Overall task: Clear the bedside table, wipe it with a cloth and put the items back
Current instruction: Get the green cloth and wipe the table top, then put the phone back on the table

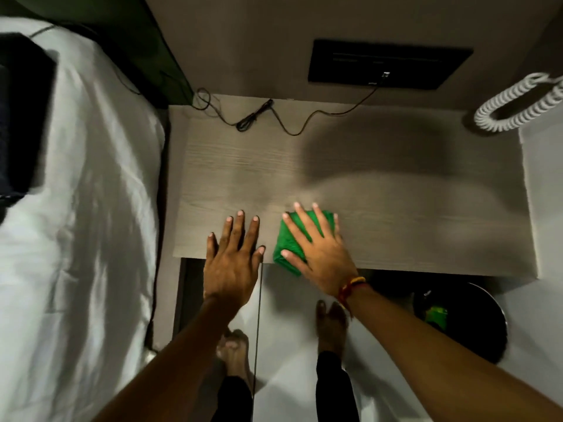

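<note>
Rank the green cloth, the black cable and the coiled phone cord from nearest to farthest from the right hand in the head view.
From the right hand:
1. Green cloth: directly under the palm, at the table's front edge.
2. Black cable: at the back of the table, toward the bed side.
3. Coiled phone cord: far right back corner, by the wall.

Bare forearms, no sleeves, red-and-yellow thread band on right wrist, dark trousers, bare feet
</note>
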The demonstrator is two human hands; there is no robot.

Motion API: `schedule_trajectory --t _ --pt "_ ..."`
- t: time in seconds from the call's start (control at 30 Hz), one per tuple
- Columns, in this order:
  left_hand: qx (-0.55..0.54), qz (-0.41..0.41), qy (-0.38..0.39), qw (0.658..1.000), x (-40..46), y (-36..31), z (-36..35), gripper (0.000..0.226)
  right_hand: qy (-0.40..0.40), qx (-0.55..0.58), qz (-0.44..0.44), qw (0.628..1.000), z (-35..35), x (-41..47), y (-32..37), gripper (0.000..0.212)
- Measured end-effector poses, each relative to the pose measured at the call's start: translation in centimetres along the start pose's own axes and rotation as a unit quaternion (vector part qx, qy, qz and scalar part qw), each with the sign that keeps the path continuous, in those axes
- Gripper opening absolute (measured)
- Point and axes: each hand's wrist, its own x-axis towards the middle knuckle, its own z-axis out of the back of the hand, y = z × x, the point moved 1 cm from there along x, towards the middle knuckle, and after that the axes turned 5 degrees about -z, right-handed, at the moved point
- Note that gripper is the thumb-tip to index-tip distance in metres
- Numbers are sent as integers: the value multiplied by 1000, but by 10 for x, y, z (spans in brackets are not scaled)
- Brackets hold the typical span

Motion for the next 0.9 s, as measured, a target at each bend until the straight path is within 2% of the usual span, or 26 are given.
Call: schedule_trajectory --t 0.13,0.27,0.33,0.4,0.5,0.6,0.67,0.73,0.8,0.9 --pt "-16 31 -4 999 -18 31 8 62 9 -21 28 999 -3 15 29 72" --pt "-50 32 -11 998 -28 43 32 63 0 -48 -9 999 10 12 41 76" --pt "-62 32 -25 997 -29 46 53 62 -28 -11 -40 999 27 14 70 73" --pt "-83 36 -52 995 -26 51 77 62 -63 89 -52 993 47 29 110 71" --pt "-135 39 -125 982 -17 70 125 61 -110 284 -57 951 86 65 173 70" --pt "-154 24 -228 961 -5 94 188 59 -94 479 -53 871 127 98 223 62" --pt "-131 18 -314 940 -1 117 232 58 -86 553 -40 828 151 114 253 60" --pt "-105 71 -364 923 2 147 268 59 -66 579 -42 811 168 127 279 59" --pt "-89 161 -374 909 2 187 288 62 -48 596 -43 800 176 140 305 60" --pt "-158 245 -305 907 -3 239 295 65 -31 615 -55 786 180 151 343 66"
